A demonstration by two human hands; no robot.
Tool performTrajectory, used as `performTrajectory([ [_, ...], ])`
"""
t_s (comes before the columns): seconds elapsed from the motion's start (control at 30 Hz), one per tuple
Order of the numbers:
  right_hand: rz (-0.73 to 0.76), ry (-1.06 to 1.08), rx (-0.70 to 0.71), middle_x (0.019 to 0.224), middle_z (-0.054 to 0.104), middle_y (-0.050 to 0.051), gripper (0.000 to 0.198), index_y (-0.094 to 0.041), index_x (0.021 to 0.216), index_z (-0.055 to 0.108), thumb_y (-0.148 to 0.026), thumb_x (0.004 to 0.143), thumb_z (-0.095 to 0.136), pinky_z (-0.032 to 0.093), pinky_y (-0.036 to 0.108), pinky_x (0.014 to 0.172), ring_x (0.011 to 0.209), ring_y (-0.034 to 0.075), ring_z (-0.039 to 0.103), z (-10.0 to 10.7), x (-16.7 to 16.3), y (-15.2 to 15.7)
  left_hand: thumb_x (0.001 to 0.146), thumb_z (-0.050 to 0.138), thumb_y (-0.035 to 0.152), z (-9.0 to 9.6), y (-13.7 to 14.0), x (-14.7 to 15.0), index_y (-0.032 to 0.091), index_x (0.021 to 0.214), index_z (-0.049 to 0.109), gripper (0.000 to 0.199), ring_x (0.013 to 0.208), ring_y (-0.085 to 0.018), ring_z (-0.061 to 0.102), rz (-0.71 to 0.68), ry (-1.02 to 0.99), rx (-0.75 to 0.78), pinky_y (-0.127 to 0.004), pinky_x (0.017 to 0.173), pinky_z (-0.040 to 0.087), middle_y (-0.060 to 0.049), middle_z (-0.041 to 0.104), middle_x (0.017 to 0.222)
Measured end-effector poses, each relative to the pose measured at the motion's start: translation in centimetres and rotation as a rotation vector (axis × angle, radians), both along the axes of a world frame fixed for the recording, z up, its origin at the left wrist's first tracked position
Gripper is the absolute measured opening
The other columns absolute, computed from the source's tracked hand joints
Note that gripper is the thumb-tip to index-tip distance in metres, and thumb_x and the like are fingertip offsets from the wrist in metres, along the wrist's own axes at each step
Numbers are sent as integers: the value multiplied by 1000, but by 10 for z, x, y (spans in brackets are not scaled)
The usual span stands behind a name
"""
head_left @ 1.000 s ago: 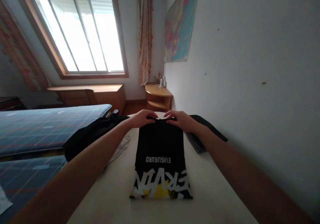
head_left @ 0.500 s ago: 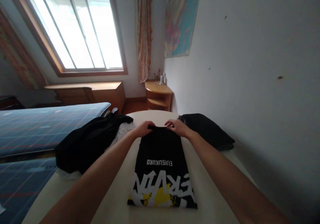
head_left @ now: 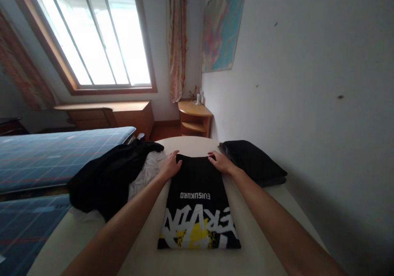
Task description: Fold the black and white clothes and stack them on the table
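Observation:
A black T-shirt [head_left: 197, 181], folded into a narrow rectangle, lies flat on a pale round-ended table [head_left: 184, 142]. White lettering and a yellow patch show on its near half, upside down from my side. My left hand [head_left: 171, 166] rests at the far left corner of the shirt, thumb and fingers apart around the edge. At the far right corner, my right hand [head_left: 221, 162] touches the cloth with its fingers slightly spread. Left of my left forearm is a loose heap of black clothing [head_left: 104, 177] over white cloth [head_left: 149, 171].
A stack of folded dark clothes [head_left: 250, 159] sits on the table's right side, near the white wall [head_left: 308, 136]. Blue plaid mattresses [head_left: 61, 155] lie to the left. Behind are a corner shelf [head_left: 195, 109], a desk [head_left: 138, 107] and a window [head_left: 92, 33].
My hands have moved apart along the shirt's far edge, the left one outward to the left corner, the right one slightly right. The far edge looks wider and the shirt's near edge sits slightly farther away.

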State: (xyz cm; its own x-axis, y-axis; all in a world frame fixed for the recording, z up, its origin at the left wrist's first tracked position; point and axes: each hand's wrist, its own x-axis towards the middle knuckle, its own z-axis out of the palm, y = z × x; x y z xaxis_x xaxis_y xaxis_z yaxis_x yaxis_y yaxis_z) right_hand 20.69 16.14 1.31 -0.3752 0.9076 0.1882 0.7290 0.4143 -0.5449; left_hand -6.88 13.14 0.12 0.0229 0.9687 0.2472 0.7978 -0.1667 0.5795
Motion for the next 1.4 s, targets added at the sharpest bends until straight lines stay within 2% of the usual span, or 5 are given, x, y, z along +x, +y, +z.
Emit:
performTrajectory([
  [0.57, -54, 71, 227, 117, 68, 6, 45, -19, 111, 66, 3, 79, 43, 41, 31, 106, 113, 15, 60, 4, -11, -11, 89, 56, 10, 12, -10, 1, 22, 135, 55, 48, 99, -20, 69, 100, 23, -24, -32, 91, 50, -6, 73, 111],
  [0.77, -140, 12, 261, 130, 61, 16, 29, -13, 115, 66, -17, 89, 54, 33, 44, 113, 128, 25, 50, 8, -26, -36, 91, 56, 21, 13, -31, 10, 15, 145, 45, 55, 130, -28, 53, 120, 81, 62, -41, 110, 40, -16, 55, 142],
  [1.07, 329, -213, -3, 160, 33, 10, 72, -20, 154, 34, -63, 97, 37, 12, 52, 122, 150, 29, 22, 9, -56, -161, 101, 38, 36, -13, -96, 18, 23, 153, 35, 54, 150, -31, 21, -170, 451, -33, -53, 117, 26, -11, 27, 163],
  [1.23, 306, -281, -36, 163, 27, 8, 66, -26, 154, 35, -62, 99, 33, 9, 54, 122, 151, 29, 18, 11, -40, -179, 101, 38, 35, -12, -109, 8, 12, 153, 35, 57, 148, -36, 27, 47, 504, -61, -55, 116, 26, -21, 31, 159],
  [1.4, 487, -274, 9, 163, 27, 9, 75, -28, 153, 36, -62, 89, 54, 9, 57, 121, 150, 32, 18, 20, -25, -197, 101, 40, 38, -7, -137, 11, 25, 154, 35, 55, 151, -29, 20, -210, 425, 63, -51, 118, 27, -8, 22, 164],
])
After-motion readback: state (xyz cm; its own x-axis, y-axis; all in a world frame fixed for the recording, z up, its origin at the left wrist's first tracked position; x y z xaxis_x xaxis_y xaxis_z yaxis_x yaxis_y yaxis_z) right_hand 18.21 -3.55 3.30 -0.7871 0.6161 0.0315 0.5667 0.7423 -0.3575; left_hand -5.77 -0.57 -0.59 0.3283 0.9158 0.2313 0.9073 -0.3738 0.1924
